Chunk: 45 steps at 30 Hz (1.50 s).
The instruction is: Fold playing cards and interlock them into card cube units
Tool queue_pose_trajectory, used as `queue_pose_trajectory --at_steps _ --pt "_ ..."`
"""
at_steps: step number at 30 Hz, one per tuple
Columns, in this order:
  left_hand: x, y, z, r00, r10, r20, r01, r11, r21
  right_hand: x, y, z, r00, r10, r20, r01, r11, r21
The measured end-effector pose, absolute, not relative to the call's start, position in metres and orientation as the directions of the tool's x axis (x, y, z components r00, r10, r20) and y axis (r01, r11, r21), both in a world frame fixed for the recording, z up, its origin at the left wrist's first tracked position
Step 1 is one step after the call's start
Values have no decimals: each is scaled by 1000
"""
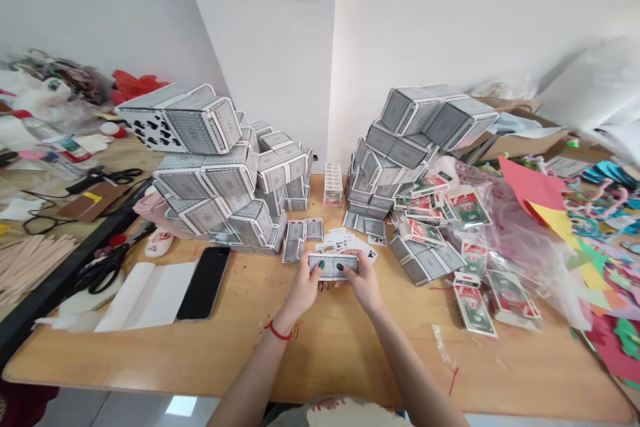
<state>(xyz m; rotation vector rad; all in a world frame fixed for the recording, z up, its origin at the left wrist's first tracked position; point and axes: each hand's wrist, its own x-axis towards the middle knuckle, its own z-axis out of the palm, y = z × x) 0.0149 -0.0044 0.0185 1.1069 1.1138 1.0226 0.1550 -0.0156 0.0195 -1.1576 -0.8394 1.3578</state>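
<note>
Between them, my left hand (303, 287) and my right hand (365, 285) hold a piece of joined playing cards (333, 265), grey patterned backs up, above the table. Both thumbs press on its top face; the fingers beneath are mostly hidden. Just beyond lie loose playing cards (345, 240), some face up. To their left are folded card pieces (294, 240) with red marks on some inner faces. A tall stack of card-built blocks (215, 180) rises at the left, and a second stack of card-built blocks (395, 147) stands at the right.
Right of my hands lie several red-and-green card boxes (473, 307), a grey card block (427, 260) and crumpled clear plastic (530, 253). On the left are a black phone (204, 282), white paper (150, 293), scissors (107, 267) and a white mouse (159, 242). A clear case (333, 183) stands near the wall.
</note>
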Motion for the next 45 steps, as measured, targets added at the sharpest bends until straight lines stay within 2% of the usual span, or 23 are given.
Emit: queue_pose_trajectory --at_steps 16,21,32,38,42,45 --pt "14 -4 25 148 982 -115 -47 123 991 160 -15 19 162 968 -192 -242 -150 -959" --pt "11 -4 22 130 980 -150 -46 157 986 160 -16 22 103 978 -181 -256 -150 -955" --pt "19 -7 22 136 986 -96 -54 104 993 154 -19 26 66 987 -150 -268 -127 -955" --pt "16 -4 16 83 985 -149 -69 155 985 160 -20 28 -31 985 -167 -274 -169 -947" --pt "7 -1 15 17 976 -217 -92 218 972 173 -16 23 -60 979 -193 -225 -202 -953" --pt "-1 -1 18 39 969 -246 -82 248 965 185 -6 16 75 986 -152 -82 -146 -986"
